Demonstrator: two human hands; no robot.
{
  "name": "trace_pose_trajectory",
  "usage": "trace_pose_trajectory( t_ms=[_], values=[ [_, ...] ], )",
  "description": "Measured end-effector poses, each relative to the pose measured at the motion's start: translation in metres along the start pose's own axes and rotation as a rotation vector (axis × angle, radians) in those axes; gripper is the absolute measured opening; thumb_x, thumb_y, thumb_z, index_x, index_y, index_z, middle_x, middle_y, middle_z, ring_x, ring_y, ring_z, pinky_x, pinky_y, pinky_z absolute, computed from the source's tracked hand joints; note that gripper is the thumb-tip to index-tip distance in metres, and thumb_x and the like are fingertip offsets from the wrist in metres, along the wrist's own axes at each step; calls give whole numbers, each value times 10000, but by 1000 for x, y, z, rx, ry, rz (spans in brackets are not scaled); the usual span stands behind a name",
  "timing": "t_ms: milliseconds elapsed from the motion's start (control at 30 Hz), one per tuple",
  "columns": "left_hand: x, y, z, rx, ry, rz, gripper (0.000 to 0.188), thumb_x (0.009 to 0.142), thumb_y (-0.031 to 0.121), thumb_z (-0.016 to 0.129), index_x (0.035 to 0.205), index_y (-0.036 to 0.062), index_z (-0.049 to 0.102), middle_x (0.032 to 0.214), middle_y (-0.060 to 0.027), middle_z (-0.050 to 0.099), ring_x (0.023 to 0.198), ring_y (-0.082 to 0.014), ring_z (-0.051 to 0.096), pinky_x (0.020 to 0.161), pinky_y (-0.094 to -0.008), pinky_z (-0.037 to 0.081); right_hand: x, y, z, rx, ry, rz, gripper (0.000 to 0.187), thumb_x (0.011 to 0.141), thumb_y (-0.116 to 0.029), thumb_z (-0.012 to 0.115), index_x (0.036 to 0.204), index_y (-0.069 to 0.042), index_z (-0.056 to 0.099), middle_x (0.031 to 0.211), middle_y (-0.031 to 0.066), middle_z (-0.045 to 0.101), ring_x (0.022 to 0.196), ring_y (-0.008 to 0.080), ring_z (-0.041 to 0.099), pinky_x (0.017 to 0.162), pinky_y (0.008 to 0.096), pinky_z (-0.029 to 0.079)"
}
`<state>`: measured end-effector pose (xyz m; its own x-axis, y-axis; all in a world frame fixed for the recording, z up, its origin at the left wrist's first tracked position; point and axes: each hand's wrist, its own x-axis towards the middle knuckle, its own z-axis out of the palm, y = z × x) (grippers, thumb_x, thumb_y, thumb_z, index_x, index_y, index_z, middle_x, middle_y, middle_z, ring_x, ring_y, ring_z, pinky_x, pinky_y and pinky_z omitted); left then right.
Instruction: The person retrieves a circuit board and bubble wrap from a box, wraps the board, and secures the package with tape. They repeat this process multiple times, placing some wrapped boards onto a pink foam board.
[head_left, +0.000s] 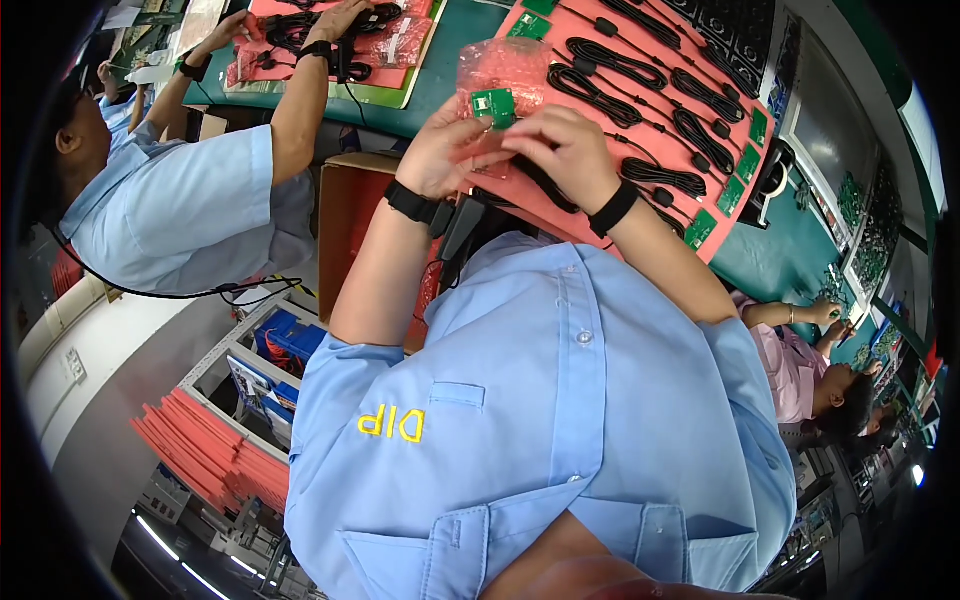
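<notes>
My left hand [440,152] is closed, thumb and fingers pinching a small green circuit board [492,106] with a pale connector on it. A clear pinkish bubble-wrap bag [505,62] lies just beyond and around the board; whether the board is inside it I cannot tell. Close beside the board, my right hand [568,150] has its fingers bent together in a pinch, slightly blurred, and what is between them is hidden. Both wrists wear black bands. Under the hands is a red foam mat [560,28] with coiled black cables [598,92] in rows.
More green boards [715,212] lie along the mat's right edge. An open cardboard box [345,165] stands below the table edge at left. Another person [170,190] works on the left with bagged cables; a person in pink [790,370] sits at the right bench. Red sheets [200,445] are stacked lower left.
</notes>
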<state>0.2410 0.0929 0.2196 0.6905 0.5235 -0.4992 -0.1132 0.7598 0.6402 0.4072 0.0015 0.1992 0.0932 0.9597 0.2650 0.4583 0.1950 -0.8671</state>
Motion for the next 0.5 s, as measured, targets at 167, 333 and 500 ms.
trace_pose_trajectory(
  t_ms=[167, 333, 500],
  values=[
    [-7, -14, 3, -204, -11, 131, 349, 920, 77, 487, 1260, 36, 418, 1250, -139, 506, 1052, -260, 584, 874, -448, 509, 10, 10, 7, 341, -36, 535, 231, 749, -142, 722, 943, -47, 641, 739, 44, 628, 755, 161, 606, 715, 307, 498],
    [-19, -14, 20, 31, 120, 178, 291, 935, 90, 476, 1220, 36, 458, 1088, -96, 595, 985, -238, 614, 805, -381, 543, 15, 12, 10, 215, 124, 499, 303, 730, -157, 757, 967, -11, 638, 764, 40, 630, 796, 108, 589, 720, 283, 491],
    [-14, -16, 9, 173, 134, 114, 251, 934, 95, 482, 1179, 36, 490, 1056, -88, 610, 909, -220, 640, 756, -369, 558, 32, 29, 13, 475, 392, 343, 353, 700, -136, 777, 1010, -35, 643, 874, 38, 629, 869, 130, 573, 763, 294, 482]
  ],
)
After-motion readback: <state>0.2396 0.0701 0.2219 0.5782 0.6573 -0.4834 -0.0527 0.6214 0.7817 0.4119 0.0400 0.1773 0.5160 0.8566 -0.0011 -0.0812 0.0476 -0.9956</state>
